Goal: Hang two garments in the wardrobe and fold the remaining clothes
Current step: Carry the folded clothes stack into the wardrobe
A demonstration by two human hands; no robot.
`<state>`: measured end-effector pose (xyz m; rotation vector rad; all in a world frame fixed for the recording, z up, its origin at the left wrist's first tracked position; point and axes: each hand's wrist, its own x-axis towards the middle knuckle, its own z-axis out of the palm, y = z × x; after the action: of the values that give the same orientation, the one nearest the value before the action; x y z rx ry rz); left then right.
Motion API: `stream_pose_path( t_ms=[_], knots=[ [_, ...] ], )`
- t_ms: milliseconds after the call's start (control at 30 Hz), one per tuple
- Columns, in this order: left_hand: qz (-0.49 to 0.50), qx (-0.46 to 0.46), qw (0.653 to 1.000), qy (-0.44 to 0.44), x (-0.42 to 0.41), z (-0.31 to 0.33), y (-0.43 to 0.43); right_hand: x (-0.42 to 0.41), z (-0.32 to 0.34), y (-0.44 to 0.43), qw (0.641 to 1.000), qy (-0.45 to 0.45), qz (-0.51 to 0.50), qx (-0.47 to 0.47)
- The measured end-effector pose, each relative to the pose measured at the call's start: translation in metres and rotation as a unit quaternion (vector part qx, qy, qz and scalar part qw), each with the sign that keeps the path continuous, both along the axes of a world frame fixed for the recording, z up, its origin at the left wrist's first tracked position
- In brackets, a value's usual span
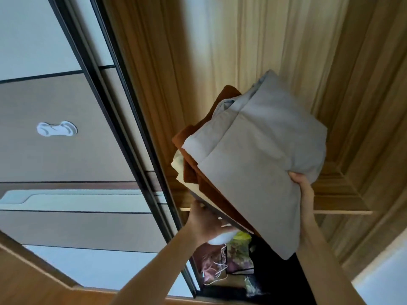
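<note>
I hold a tilted stack of folded clothes up in front of the open wooden wardrobe (220, 51). A grey garment (259, 155) lies on top, a rust-brown one (193, 139) under it, and a cream one (179, 166) shows at the lower left edge. My left hand (204, 223) supports the stack from below at its lower left corner, its fingers hidden under the cloth. My right hand (300, 183) grips the grey garment's right edge. The stack hangs over the front edge of a wardrobe shelf (343, 211).
A dark-framed sliding door (123, 119) with a white handle (56, 128) stands at the left. Below the shelf hang several garments (222, 260), some pink and floral, next to something black (273, 271). The wardrobe's wooden side wall (374, 106) rises at the right.
</note>
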<state>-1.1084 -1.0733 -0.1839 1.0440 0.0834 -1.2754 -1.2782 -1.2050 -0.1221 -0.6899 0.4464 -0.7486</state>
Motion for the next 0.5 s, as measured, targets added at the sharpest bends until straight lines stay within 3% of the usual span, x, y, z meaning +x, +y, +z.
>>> stream_pose_path(
  t_ms=[100, 233, 500],
  knots=[
    [0.086, -0.083, 0.993, 0.0, -0.001, 0.024, -0.015, -0.003, -0.004, 0.0, 1.0, 0.02, 0.004, 0.01],
    [0.117, -0.106, 0.987, -0.033, 0.022, 0.04, -0.003, -0.011, 0.0, -0.009, 0.999, 0.035, 0.008, 0.007],
    [-0.041, 0.015, 0.977, -0.208, 0.073, 0.078, -0.028, -0.009, -0.005, -0.033, 0.994, 0.106, -0.018, -0.018]
  ],
)
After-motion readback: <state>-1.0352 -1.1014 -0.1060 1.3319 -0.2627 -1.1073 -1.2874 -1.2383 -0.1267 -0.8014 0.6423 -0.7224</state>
